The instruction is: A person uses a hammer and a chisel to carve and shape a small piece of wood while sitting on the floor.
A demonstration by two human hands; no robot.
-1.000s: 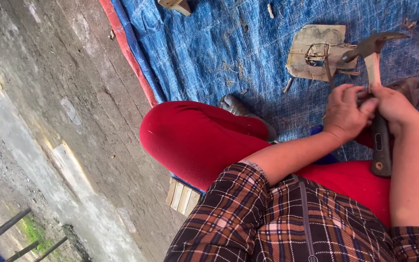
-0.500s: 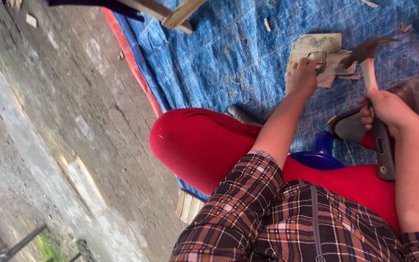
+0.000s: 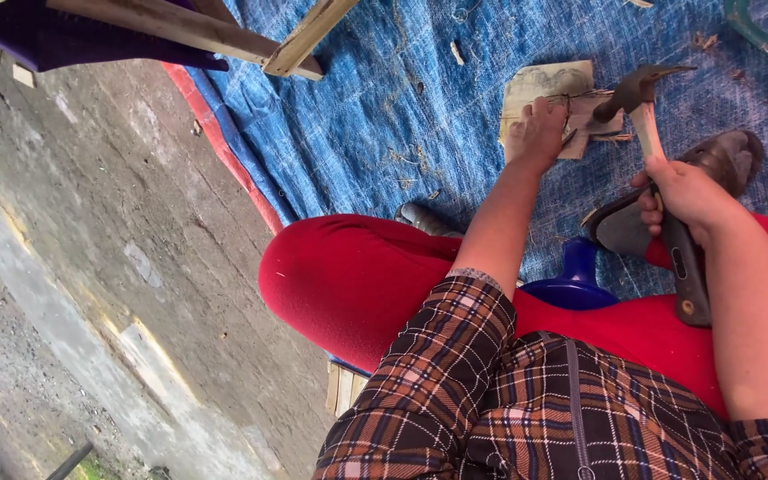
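On the blue tarp point(image 3: 357, 116), my left hand point(image 3: 540, 133) presses the flat wood piece point(image 3: 544, 89) steady, fingers spread; right hand point(image 3: 682, 191) fingers grip the hammer point(image 3: 646, 116) poised above it.

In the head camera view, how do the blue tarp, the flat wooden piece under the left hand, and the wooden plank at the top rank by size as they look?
1. blue tarp, clearly largest.
2. wooden plank.
3. flat wooden piece, though the left hand covers part of it.

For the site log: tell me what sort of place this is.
Probably an outdoor makeshift work spot on the ground: a blue tarp spread over rough concrete, littered with wood shavings, and wooden planks.
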